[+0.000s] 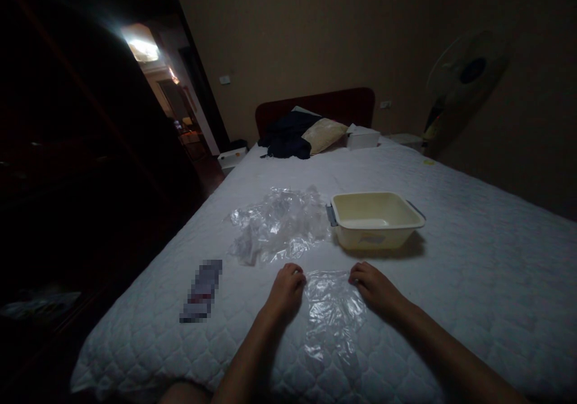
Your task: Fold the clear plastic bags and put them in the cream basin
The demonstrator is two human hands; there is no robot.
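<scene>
- At the far left, an open doorway (174,91) shows a lighted room. A small white cabinet (232,159) stands near the bed.
- On the left part of the white quilted bed (473,272) lies a long object (201,291); it is blurred by pixels, so I cannot tell what it is.
- Next there is a loose, crumpled heap of transparent plastic (283,220), lying beyond the left hand.
- The left hand (287,287) is at the upper left corner of the clear plastic sheet. Its fingers are curled and close together, and they pinch the corner.
- The clear plastic sheet (333,314) is between the two hands, wrinkled, lying on the bed toward the person.
- Behind, near the dark red headboard (324,100), are a dark cloth (288,133), a beige pillow (325,134) and a white box (363,139).
- The right hand (375,285) is at the upper right corner of the sheet. Its fingers are bent and pinch this corner with the thumb.
- Just beyond the right hand, a cream-coloured tub (376,232) with grey handles stands upright.
- At the far right, a fan (472,70) stands beside the bed.
</scene>
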